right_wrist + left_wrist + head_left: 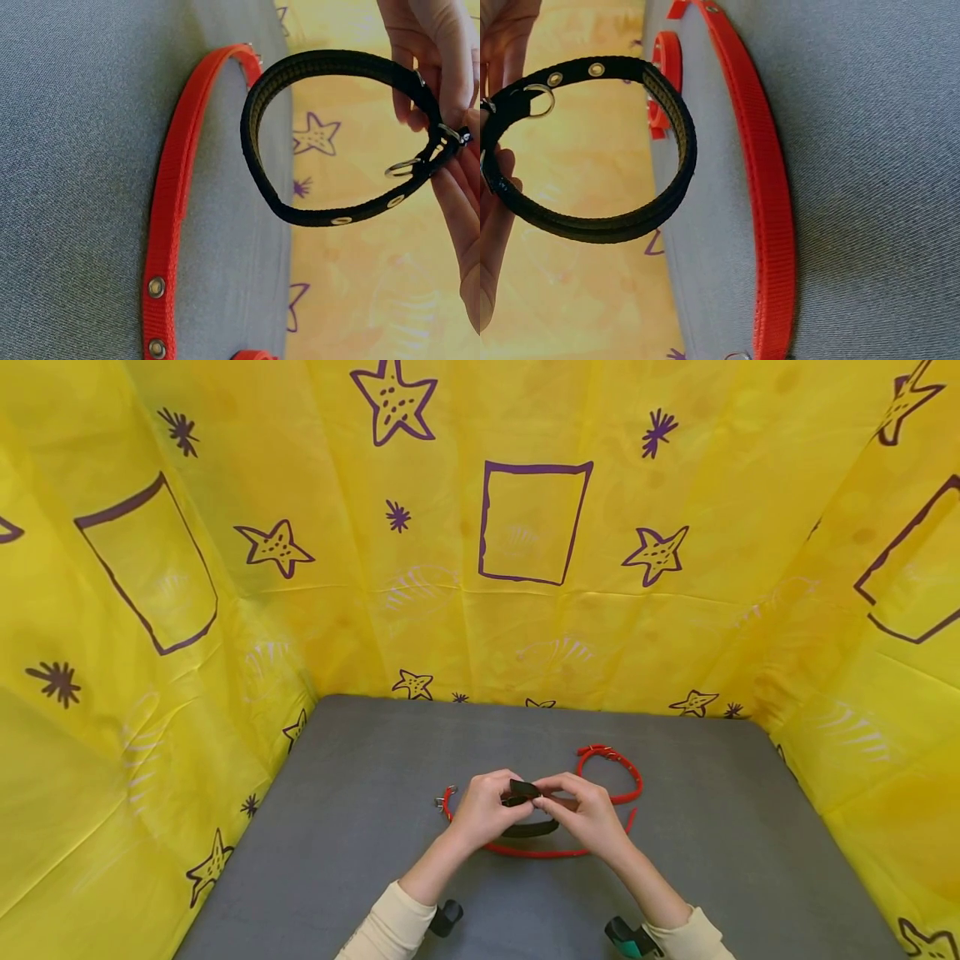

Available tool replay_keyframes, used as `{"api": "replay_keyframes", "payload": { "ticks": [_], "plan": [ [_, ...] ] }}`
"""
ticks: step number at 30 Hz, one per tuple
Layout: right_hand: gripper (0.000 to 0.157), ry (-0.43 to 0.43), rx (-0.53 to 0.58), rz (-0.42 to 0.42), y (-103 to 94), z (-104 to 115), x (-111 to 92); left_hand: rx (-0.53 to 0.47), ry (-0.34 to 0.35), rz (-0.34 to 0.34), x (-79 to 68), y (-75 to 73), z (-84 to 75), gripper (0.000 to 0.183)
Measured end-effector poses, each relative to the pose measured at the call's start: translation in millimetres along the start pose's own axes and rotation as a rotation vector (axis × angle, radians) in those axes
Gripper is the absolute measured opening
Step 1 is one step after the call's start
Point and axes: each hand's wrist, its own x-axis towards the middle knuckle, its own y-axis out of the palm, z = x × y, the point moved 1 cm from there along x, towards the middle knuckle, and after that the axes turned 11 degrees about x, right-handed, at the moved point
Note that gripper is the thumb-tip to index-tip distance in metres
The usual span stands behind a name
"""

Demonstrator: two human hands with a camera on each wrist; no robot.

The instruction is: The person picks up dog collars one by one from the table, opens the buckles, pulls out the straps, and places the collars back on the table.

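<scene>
Both hands hold a black dog collar above the table, bent into a loop. It has metal eyelets, a D-ring and a padded, lighter lining. My left hand pinches it on one side of the buckle, while my right hand grips the strap close by with thumb and fingers. The fingers partly hide the buckle. Below the hands a red collar lies in a wide, unfastened arc, its buckle end at the left and its eyelets showing in the right wrist view.
A second red collar lies curled behind the right hand. The grey table is closed in at the back and both sides by a yellow cloth with purple drawings. Black wrist-worn devices show below the sleeves.
</scene>
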Motion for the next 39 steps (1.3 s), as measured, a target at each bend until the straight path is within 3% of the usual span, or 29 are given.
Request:
{"api": "replay_keyframes", "payload": {
  "ticks": [10, 18, 28, 35, 39],
  "plan": [
    [0.022, 0.042, -0.005, -0.015, 0.6, 2, 0, 0.03, 0.051, -0.068, -1.8, 4.1, 2.2, 0.011],
    [0.021, 0.088, 0.023, -0.038, -1.4, 4, 1, -0.077, 0.091, -0.105, -0.9, 5.4, 4.9, 0.002],
    [0.023, 0.07, 0.068, 0.002, -6.3, 2, 0, -0.219, -0.007, -0.104, -1.6, 2.3, -0.1, 0.01],
    [0.025, 0.126, 0.047, 0.021, -10.6, 4, 1, -0.326, -0.082, -0.073, 0.7, -22.6, -25.9, 0.008],
    [0.023, 0.144, 0.033, 0.034, -12.0, 4, 0, -0.337, -0.119, -0.06, 0.8, -26.0, -27.3, 0.008]
  ]
}}
